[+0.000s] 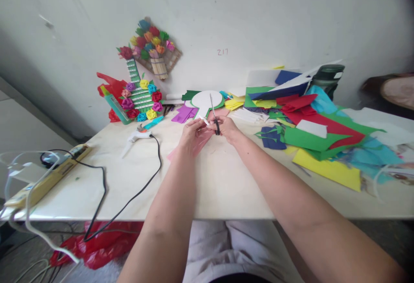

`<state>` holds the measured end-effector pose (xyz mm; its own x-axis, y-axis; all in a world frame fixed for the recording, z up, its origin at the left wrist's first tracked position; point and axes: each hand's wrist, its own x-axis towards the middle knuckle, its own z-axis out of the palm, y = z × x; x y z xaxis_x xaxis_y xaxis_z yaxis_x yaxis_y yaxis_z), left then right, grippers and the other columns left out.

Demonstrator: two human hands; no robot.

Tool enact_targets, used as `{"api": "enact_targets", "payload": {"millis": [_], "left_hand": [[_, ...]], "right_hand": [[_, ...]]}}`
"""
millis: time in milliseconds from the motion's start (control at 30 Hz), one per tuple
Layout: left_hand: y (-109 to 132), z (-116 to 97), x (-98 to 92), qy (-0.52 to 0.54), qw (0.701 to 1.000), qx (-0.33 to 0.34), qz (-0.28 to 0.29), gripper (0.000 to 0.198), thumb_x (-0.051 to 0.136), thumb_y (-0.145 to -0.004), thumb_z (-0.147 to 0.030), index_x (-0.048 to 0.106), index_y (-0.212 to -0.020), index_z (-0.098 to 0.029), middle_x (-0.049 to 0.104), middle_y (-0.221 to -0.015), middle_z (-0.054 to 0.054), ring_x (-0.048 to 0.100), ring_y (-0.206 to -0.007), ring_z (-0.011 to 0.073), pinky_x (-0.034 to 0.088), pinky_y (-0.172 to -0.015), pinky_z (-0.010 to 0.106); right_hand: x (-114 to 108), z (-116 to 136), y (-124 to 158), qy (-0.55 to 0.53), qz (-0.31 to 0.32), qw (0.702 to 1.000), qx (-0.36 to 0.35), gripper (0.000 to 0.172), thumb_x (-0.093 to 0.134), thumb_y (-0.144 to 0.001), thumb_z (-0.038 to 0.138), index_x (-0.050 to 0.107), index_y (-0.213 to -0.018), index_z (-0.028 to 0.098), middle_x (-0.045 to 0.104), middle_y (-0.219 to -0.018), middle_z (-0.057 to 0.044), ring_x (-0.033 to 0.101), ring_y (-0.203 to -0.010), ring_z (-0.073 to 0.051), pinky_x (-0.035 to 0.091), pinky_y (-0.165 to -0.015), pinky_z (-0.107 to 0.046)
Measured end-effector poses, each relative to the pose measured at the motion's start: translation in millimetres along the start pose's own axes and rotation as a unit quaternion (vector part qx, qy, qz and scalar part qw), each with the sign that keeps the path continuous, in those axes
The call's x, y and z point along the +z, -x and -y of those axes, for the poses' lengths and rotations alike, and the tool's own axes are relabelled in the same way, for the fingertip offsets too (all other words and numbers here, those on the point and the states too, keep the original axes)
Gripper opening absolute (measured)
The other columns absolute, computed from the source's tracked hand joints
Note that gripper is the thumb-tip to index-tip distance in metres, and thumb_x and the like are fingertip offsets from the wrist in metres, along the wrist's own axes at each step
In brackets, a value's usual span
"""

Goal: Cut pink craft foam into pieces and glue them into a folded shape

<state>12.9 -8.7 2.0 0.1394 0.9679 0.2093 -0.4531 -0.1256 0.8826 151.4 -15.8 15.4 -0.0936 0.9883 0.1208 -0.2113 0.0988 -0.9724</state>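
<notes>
White paper strip (203,120) above worktop (226,188), pinched between fingertips of our left hand (193,129); our right hand (227,129) has grip curled around black-handled scissors (217,125), blades pointing toward white oval cutout (201,100).

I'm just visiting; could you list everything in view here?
Long cream table: one, cream, centre
Black-handled metal scissors: one, black and silver, right hand
Small white strip: one, white, left fingertips
Round green-edged disc: one, white, behind hands
Loose paper sheets: many, multicoloured, mainly right
Corded glue gun: one, white, left
Yellow-capped bottle: one, green, back left
Rose-trimmed decoration: one, green and white, back left
Paper-flower basket: one, multicoloured, against wall
Lidded cylindrical container: one, dark green, back right
Long power strip: one, cream, left edge
Crumpled plastic bag: one, red, floor
Bare hands, left and right: two, centre
</notes>
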Motion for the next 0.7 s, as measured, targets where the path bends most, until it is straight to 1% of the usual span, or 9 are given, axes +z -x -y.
{"api": "enact_targets", "payload": {"millis": [67,167,233,333,400,533,700], "left_hand": [[0,0,1.0,0.009,1.0,0.005,0.0,0.018,0.067,-0.062,-0.017,0.061,-0.078,-0.012,0.065,-0.074,0.004,0.063,-0.068,0.0147,0.05,-0.068,0.028],[-1,0,1.1,0.02,1.0,0.014,-0.001,0.025,0.068,-0.062,-0.019,0.061,-0.085,-0.013,0.065,-0.075,0.004,0.063,-0.07,0.0151,0.051,-0.066,0.028],[-1,1,0.3,0.019,1.0,0.017,0.002,0.028,0.069,-0.063,-0.022,0.061,-0.089,-0.014,0.065,-0.075,0.004,0.062,-0.069,0.0143,0.051,-0.064,0.027],[-2,2,-1.2,0.011,1.0,0.017,0.002,0.027,0.07,-0.062,-0.025,0.06,-0.085,-0.014,0.063,-0.072,0.002,0.061,-0.066,0.0123,0.05,-0.063,0.026],[-2,2,-2.2,0.009,1.0,0.025,-0.011,0.025,0.071,-0.061,-0.026,0.059,-0.08,-0.014,0.061,-0.068,0.0,0.06,-0.062,0.0105,0.049,-0.062,0.025],[-4,4,-4.5,-0.008,0.999,0.033,-0.041,0.023,0.071,-0.062,-0.029,0.055,-0.067,-0.014,0.056,-0.059,-0.003,0.055,-0.053,0.0065,0.046,-0.057,0.021],[-6,5,-5.2,-0.032,0.997,0.027,-0.058,0.027,0.072,-0.059,-0.031,0.05,-0.061,-0.014,0.053,-0.055,-0.004,0.053,-0.049,0.0055,0.042,-0.053,0.019]], "right_hand": [[0,1,0,-0.012,0.008,1.0,0.007,0.034,0.076,-0.044,0.019,0.055,-0.071,0.015,0.057,-0.054,0.005,0.052,-0.044,-0.007,0.037,-0.041,-0.016],[-1,1,0,-0.026,0.023,0.999,0.008,0.033,0.075,-0.046,0.018,0.055,-0.073,0.016,0.058,-0.053,0.004,0.053,-0.044,-0.008,0.038,-0.041,-0.017],[-3,0,-1,-0.02,0.042,0.999,0.003,0.032,0.074,-0.048,0.02,0.055,-0.074,0.016,0.058,-0.052,0.004,0.052,-0.042,-0.008,0.035,-0.038,-0.016],[-6,-2,-2,0.001,0.066,0.998,0.003,0.031,0.073,-0.053,0.025,0.056,-0.076,0.015,0.059,-0.051,0.002,0.05,-0.038,-0.007,0.025,-0.032,-0.015],[-8,-3,-3,0.001,0.051,0.999,0.008,0.031,0.071,-0.054,0.027,0.056,-0.078,0.015,0.061,-0.052,0.001,0.05,-0.038,-0.007,0.022,-0.031,-0.015],[-12,-4,-6,0.0,0.005,1.0,0.003,0.032,0.072,-0.053,0.027,0.055,-0.078,0.015,0.063,-0.056,-0.001,0.051,-0.038,-0.008,0.021,-0.031,-0.016],[-10,-6,-7,0.01,-0.003,1.0,-0.004,0.036,0.074,-0.049,0.027,0.056,-0.077,0.015,0.06,-0.052,0.002,0.051,-0.039,-0.008,0.023,-0.032,-0.016]]}}
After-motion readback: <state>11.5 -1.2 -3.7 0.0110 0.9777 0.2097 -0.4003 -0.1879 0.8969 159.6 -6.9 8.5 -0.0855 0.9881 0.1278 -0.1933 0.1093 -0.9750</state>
